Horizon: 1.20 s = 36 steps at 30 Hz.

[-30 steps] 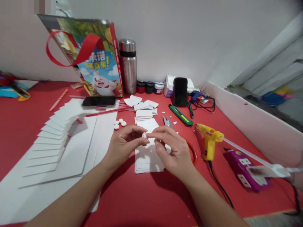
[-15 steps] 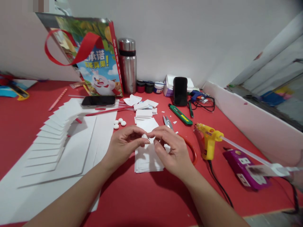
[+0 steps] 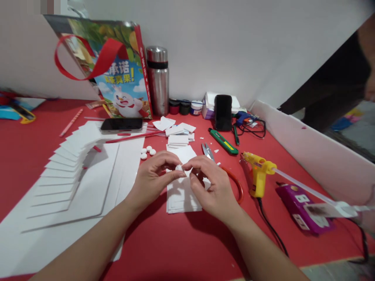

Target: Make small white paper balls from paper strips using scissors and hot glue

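Note:
My left hand [image 3: 154, 177] and my right hand [image 3: 212, 183] meet above the red table [image 3: 181, 242], both pinching one small white round piece [image 3: 178, 168] between fingertips. Right under them lies a stack of white foam sheets [image 3: 181, 197]. Three similar white round pieces [image 3: 147, 152] lie on the table just beyond my left hand. Small scissors [image 3: 207, 150] lie just behind my right hand, and a red ring [image 3: 238, 185] curves out from beside it.
A yellow glue gun [image 3: 259, 173] stands at the right, beside a purple power strip [image 3: 301, 207]. A fanned white foam staircase [image 3: 67, 168] fills the left. At the back are a gift bag [image 3: 117, 70], steel flask [image 3: 158, 80], two phones, green cutter [image 3: 224, 142]. A dark-clothed person [image 3: 342, 82] stands far right.
My hands stay pinched on the white piece, shifting only slightly. A dark-clothed person has come into view at the far right.

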Available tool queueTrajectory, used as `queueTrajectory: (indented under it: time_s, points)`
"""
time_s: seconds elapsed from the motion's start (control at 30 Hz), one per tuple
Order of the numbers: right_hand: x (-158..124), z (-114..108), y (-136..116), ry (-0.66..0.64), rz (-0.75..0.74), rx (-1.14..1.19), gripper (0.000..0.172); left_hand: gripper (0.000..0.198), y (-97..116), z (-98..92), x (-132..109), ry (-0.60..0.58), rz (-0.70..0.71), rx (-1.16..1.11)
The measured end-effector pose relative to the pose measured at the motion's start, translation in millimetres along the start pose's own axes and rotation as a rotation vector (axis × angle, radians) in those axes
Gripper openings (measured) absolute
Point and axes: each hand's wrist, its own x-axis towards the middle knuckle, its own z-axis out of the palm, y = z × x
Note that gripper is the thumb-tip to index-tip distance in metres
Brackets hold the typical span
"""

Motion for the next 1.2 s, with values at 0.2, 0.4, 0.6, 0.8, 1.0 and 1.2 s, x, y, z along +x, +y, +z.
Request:
queueTrajectory:
  time_s: [0.2, 0.4, 0.6, 0.8, 1.0, 1.2]
  points:
    - [0.9, -0.1, -0.7, -0.017, 0.018, -0.003, 0.029, 0.021, -5.6, 0.6, -2.5, 0.016, -0.056, -0.022]
    - [0.6, 0.4, -0.8, -0.017, 0.041, -0.006, 0.03, 0.021, -6.7, 1.8, -3.1, 0.01, -0.084, -0.041]
    - [0.6, 0.1, -0.3, -0.033, 0.048, 0.007, 0.028, 0.014, -5.9, 0.5, -2.6, -0.021, -0.026, -0.018]
    - [0.3, 0.3, 0.5, -0.046, 0.062, 0.003, 0.027, 0.014, -4.3, 1.1, -2.3, -0.033, -0.032, 0.015]
    - [0.8, -1.3, -0.3, -0.029, 0.097, 0.033, 0.022, 0.012, -0.4, 1.4, 0.4, -0.03, -0.099, -0.04]
    - [1.9, -1.5, -2.5, -0.013, 0.185, 0.086, 0.023, 0.009, -6.2, -0.8, 1.3, -0.036, -0.319, -0.351]
